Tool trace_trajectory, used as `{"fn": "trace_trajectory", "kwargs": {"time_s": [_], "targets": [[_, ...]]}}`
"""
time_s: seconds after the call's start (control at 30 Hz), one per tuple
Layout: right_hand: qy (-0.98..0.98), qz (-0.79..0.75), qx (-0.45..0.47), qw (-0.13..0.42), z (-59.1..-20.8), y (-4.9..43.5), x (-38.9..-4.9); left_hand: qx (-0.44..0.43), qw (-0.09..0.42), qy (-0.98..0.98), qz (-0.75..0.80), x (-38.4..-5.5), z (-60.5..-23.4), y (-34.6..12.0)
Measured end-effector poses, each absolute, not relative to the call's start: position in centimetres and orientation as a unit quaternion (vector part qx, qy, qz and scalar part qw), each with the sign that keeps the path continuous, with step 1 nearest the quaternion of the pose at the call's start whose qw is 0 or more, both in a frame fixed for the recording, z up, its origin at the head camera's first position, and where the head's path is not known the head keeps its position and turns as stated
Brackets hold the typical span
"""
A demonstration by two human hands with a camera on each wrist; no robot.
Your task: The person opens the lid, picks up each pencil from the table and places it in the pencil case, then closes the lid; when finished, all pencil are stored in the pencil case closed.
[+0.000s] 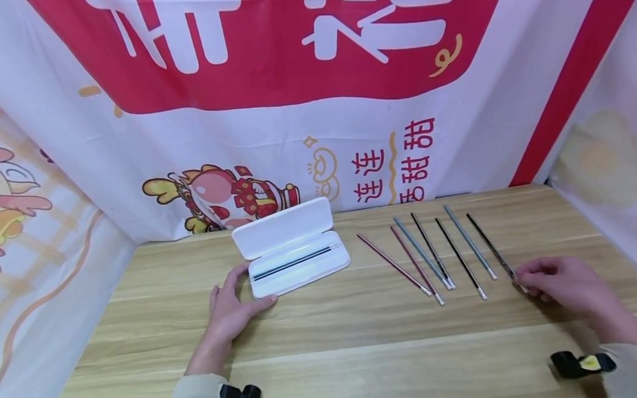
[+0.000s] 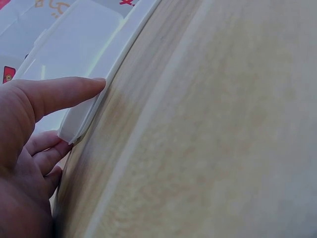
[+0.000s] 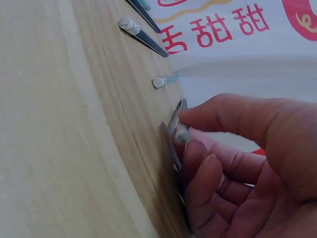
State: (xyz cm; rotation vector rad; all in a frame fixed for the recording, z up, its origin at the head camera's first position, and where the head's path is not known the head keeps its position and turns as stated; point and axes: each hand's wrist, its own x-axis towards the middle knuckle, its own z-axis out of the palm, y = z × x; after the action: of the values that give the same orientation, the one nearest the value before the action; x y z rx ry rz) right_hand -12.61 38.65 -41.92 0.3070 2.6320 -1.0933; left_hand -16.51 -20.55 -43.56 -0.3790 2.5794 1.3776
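A white pencil case (image 1: 301,279) lies on the table with its lid (image 1: 283,228) raised at the back. Two pencils (image 1: 292,264), one dark and one blue-green, lie side by side inside it. My left hand (image 1: 231,311) grips the case's left end, the thumb along its front edge and the fingers at the back left corner. On the right, my right hand (image 1: 561,281) pinches a dark pencil (image 1: 488,241) near its eraser end between thumb and fingers. In the right wrist view the eraser tip (image 3: 182,134) shows between the fingertips; some of the pencil is hidden.
Between case and right hand several loose pencils lie spread out, erasers towards me: red (image 1: 390,263), blue (image 1: 469,241) and black (image 1: 461,258). A printed cloth (image 1: 270,129) hangs behind the wooden table (image 1: 361,367). More cloth (image 1: 17,199) hangs at the left side.
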Motion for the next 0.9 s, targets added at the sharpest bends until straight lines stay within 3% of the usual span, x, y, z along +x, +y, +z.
{"fn": "trace_trajectory", "kwargs": {"time_s": [0.9], "targets": [[0.735, -0.657, 0.083, 0.145, -43.7, 41.2, -11.9, -0.128, 0.098, 0.871, 0.464, -16.5, -43.7, -20.7]]}}
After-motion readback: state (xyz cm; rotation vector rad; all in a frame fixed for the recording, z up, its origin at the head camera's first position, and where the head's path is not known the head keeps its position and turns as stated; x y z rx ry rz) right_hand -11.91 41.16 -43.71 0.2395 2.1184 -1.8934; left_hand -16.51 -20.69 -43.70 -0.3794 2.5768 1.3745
